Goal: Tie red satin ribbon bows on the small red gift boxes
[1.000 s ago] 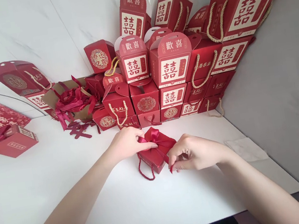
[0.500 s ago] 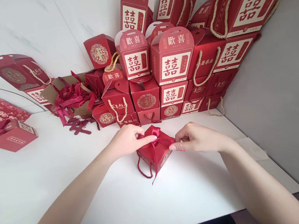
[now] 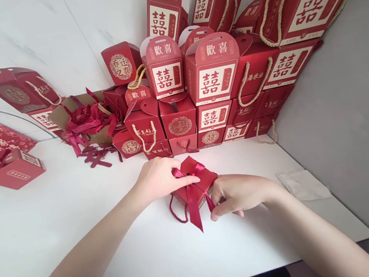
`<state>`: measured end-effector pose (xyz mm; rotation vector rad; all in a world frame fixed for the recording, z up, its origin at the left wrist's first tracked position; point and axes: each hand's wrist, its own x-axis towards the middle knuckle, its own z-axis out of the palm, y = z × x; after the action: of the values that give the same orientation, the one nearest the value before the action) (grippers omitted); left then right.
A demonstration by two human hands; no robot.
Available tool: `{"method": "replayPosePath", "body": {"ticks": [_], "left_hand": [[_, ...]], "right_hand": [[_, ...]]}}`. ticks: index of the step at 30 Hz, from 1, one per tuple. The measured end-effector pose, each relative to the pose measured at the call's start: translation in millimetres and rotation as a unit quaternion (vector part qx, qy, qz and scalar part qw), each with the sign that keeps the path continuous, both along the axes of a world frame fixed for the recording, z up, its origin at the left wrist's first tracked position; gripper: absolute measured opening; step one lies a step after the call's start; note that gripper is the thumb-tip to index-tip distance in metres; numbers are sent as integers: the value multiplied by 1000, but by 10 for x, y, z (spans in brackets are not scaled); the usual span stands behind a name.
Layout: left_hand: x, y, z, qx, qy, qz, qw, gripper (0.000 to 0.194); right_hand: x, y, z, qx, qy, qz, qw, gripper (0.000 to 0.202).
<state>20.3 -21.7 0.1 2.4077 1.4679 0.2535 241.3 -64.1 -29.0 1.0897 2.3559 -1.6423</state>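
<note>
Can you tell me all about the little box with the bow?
The little box is red and looks like card. It sits flat on the white table, one corner toward you. A shiny ribbon makes a bow on top, one tail hanging. A dark red rope handle droops at its left. The left hand touches the bow; the right hand pinches a ribbon end.

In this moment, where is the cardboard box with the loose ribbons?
In the head view, the cardboard box is left of centre, against the stacked red gift boxes, with its loose ribbons spilling out.
</note>
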Motion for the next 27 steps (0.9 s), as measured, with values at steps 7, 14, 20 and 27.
{"method": "replayPosePath", "body": {"ticks": [7, 14, 20, 27], "left_hand": [[26, -62, 62, 0, 22, 2, 1000, 61], [30, -99, 55, 40, 53, 5, 998, 64], [22, -110, 5, 93, 73, -7, 993, 59], [2, -92, -47, 128, 76, -2, 989, 61]], "right_hand": [[355, 139, 69, 154, -21, -171, 973, 19], [-35, 342, -69, 280, 272, -186, 902, 20], [-64, 359, -96, 251, 262, -190, 912, 24], [-52, 299, -207, 195, 278, -224, 914, 38]]}}
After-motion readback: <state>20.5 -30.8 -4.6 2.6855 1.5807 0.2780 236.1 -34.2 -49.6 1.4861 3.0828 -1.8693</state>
